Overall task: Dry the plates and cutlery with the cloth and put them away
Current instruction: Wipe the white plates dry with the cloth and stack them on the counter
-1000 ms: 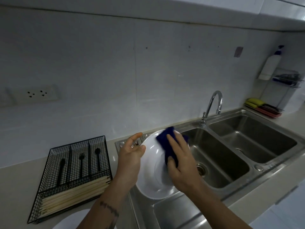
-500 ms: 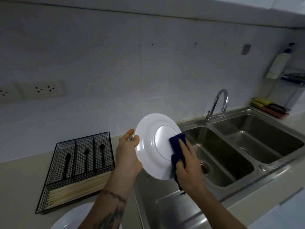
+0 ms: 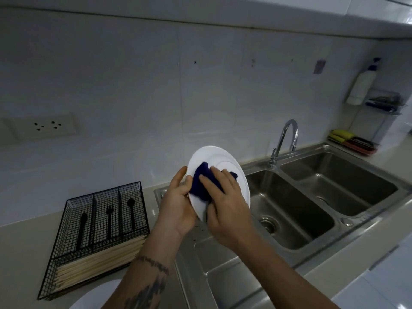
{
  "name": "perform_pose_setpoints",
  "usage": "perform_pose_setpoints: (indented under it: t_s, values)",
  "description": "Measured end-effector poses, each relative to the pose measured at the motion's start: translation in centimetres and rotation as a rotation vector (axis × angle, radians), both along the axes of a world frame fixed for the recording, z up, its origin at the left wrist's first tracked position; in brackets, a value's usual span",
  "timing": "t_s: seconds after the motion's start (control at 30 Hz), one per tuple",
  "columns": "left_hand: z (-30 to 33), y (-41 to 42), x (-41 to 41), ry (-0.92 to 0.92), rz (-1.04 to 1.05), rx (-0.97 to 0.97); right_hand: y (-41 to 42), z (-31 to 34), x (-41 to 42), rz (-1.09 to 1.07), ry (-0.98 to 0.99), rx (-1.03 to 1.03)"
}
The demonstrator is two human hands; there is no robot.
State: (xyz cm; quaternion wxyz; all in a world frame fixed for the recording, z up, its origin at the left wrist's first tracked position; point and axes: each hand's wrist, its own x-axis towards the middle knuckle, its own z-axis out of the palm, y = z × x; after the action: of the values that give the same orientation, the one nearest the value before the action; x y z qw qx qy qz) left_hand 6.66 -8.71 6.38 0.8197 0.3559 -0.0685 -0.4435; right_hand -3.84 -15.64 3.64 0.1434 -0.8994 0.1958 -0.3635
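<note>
A white plate point(image 3: 214, 159) is held up on edge over the left end of the sink, its underside with the foot ring facing me. My left hand point(image 3: 176, 208) grips its left rim, thumb on the near face. My right hand point(image 3: 225, 206) presses a dark blue cloth point(image 3: 201, 184) flat against the plate's lower left part, fingers stretched over the cloth. Another white plate point(image 3: 95, 295) lies on the counter at the bottom edge, partly hidden by my left forearm. A black wire cutlery tray point(image 3: 98, 233) holds a black knife, fork and spoon, with pale chopsticks in front.
A steel double sink point(image 3: 312, 197) with a curved tap point(image 3: 287, 139) fills the right half. At the far right a wall rack holds a white bottle point(image 3: 361, 88), with sponges point(image 3: 341, 136) on a tray below. A wall socket point(image 3: 46, 126) sits at the left.
The cloth and my right hand have moved from the plate's right side up and left across its underside. The plate has stayed upright in my left hand.
</note>
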Motion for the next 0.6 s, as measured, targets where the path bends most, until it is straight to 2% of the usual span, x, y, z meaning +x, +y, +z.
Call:
perform_pose_setpoints:
  t_s: [0.17, 0.33, 0.4, 0.53, 0.6]
  values:
    - [-0.4, 1.6, 0.1, -0.139, 0.030, 0.026, -2.7, 3.0, 1.0, -0.077, -0.024, 0.175]
    - [-1.0, 2.6, 1.0, -0.224, 0.111, 0.080, -5.8, 2.5, -1.2, -0.171, -0.018, 0.476]
    - [-0.7, 2.7, 1.3, -0.251, 0.098, 0.096, -4.9, 2.3, -1.1, -0.151, 0.002, 0.444]
    - [0.0, 2.3, 0.5, -0.298, 0.029, 0.088, -3.3, 3.6, -0.4, -0.025, -0.014, 0.192]
    - [0.3, 2.1, 0.1, -0.318, 0.042, 0.094, -3.9, 3.8, -0.8, -0.002, -0.017, 0.157]
